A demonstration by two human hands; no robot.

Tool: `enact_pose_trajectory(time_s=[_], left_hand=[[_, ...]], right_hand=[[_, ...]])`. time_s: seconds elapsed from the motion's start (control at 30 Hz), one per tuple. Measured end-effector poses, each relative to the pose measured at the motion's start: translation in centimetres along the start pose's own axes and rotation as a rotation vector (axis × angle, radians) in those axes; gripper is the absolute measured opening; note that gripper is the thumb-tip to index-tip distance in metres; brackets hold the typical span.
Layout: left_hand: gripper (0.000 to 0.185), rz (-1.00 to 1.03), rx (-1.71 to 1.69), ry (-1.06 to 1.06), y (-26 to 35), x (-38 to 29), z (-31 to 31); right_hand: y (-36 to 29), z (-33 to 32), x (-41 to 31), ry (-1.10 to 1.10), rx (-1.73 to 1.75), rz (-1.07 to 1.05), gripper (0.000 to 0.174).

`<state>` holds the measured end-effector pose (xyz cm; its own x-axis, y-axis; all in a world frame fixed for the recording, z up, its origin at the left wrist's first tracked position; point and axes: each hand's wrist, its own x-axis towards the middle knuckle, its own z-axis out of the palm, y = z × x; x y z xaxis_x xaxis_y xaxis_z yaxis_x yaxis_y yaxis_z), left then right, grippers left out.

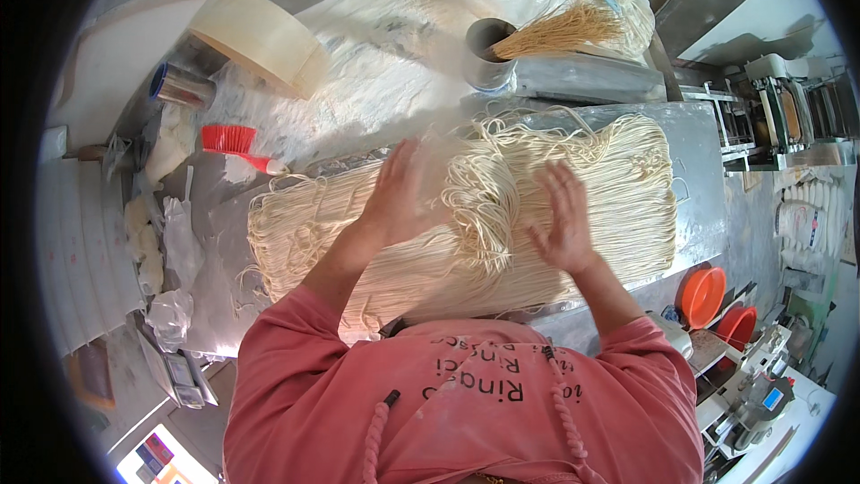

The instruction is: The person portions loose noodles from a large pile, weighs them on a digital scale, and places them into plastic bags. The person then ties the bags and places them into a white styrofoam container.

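Observation:
Long fresh noodles [605, 195] lie in a broad, thick layer across a metal table [699, 215] in front of me. A looped bundle of noodles [485, 208] rests on top near the middle of the layer. My left hand [403, 198] is raised at the left of this bundle, its fingers apart and slightly blurred. On the bundle's other side my right hand [561, 218] is also over the noodles, fingers spread, with nothing held. Whether either palm touches the noodles cannot be told.
Flour [336, 114] covers the surface behind the noodles. A red brush [232, 141], a metal cylinder [195, 87] and a curved pale band [262, 33] are at the left. A straw whisk [557, 33] leans in a container [490, 70]. Orange basins [703, 297] and a scale [766, 403] stand at the right.

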<state>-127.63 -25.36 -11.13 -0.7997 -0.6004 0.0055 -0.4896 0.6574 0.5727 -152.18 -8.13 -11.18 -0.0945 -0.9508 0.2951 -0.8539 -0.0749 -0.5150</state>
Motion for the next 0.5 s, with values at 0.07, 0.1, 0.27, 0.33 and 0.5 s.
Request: enact_pose_trajectory(time_s=[0.07,0.1,0.27,0.33,0.5], left_hand=[[0.108,0.064,0.067,-0.117,0.9,0.1,-0.3],[0.11,0.075,0.068,-0.159,1.1,0.7,-0.5],[0.111,0.22,0.007,-0.251,0.3,4.0,-0.3],[0.103,0.24,-0.019,-0.24,-0.1,4.0,0.3],[0.073,0.237,-0.038,-0.022,-0.1,2.1,2.0]], right_hand=[[-2.5,1.6,-1.2,-0.108,-0.007,0.016,0.075],[-3.5,2.2,-1.5,-0.145,-0.006,0.012,0.079],[-5.8,5.2,-0.5,-0.044,-0.093,0.149,0.087],[-5.8,6.1,0.3,0.02,-0.086,0.15,0.087],[-6.3,7.8,1.6,0.131,0.076,0.086,0.081]])
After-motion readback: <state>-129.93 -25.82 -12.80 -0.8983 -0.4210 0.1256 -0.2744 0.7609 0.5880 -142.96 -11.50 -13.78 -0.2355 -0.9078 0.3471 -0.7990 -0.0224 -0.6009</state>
